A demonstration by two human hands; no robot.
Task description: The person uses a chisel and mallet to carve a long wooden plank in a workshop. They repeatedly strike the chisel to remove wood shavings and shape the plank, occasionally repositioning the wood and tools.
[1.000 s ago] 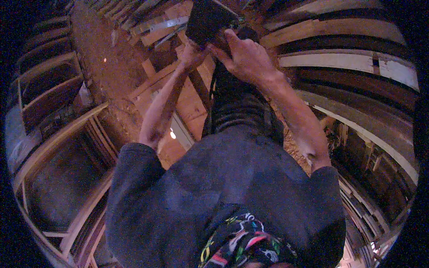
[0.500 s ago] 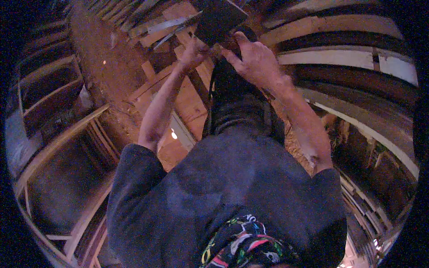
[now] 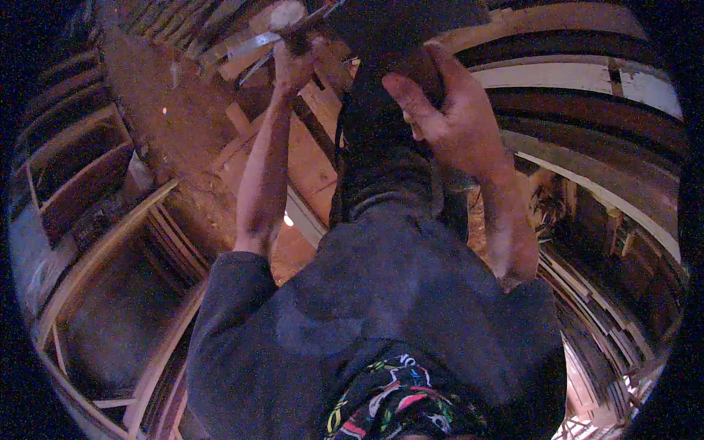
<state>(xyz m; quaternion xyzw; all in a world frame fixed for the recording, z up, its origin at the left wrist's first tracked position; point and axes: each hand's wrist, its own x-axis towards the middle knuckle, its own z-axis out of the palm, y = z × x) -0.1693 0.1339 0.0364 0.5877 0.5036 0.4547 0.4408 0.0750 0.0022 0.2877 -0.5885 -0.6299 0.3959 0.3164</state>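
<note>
My left hand (image 3: 295, 67) is raised near the top of the view, fingers closed. Just beyond it shows a pale round end (image 3: 288, 15) of something dark; its kind is too dim to tell. A long shiny strip (image 3: 257, 44), like metal, lies close beside that hand. To the right, my right hand (image 3: 462, 117) curls around the near part of a broad dark flat panel (image 3: 411, 22), thumb on one side and fingers on the other. The panel's far part runs out of view, and dark clothing below makes its near edge hard to make out.
Long boards (image 3: 550, 77) are stacked along the right, some pale. A timber frame (image 3: 110, 242) with dark gaps stands on the left. Brown dusty floor (image 3: 165, 88) stretches at upper left, and wooden pieces (image 3: 312, 161) lie under my arms.
My hands have drawn apart, the left going farther up and left, the right down and right. The dark panel now appears larger and farther right. A pale round end has appeared by my left hand.
</note>
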